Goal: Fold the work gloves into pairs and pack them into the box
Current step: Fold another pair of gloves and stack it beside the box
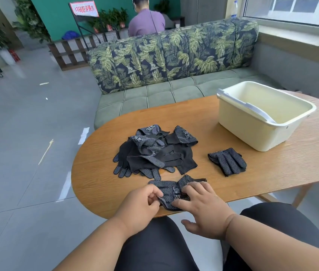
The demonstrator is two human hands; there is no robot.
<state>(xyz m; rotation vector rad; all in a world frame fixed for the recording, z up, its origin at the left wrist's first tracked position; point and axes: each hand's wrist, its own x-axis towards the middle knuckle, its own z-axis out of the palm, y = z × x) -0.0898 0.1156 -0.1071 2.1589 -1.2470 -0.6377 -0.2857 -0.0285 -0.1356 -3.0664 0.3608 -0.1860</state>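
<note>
A pair of black dotted work gloves point(171, 190) lies at the near edge of the wooden table point(272, 173). My left hand point(141, 206) pinches the near left edge of that pair. My right hand point(201, 206) lies flat on its right side, fingers spread and pressing down. Behind it sits a loose pile of black dotted gloves point(154, 153). A folded pair point(228, 161) rests alone to the right of the pile. The cream plastic box point(252, 132) stands at the far right of the table, and I see no gloves inside it.
A leaf-patterned sofa point(174, 55) stands behind the table. A person in a purple shirt point(146, 22) sits beyond it with their back turned. Grey tiled floor point(27, 133) lies to the left. My dark-trousered legs point(154, 251) are under the near table edge.
</note>
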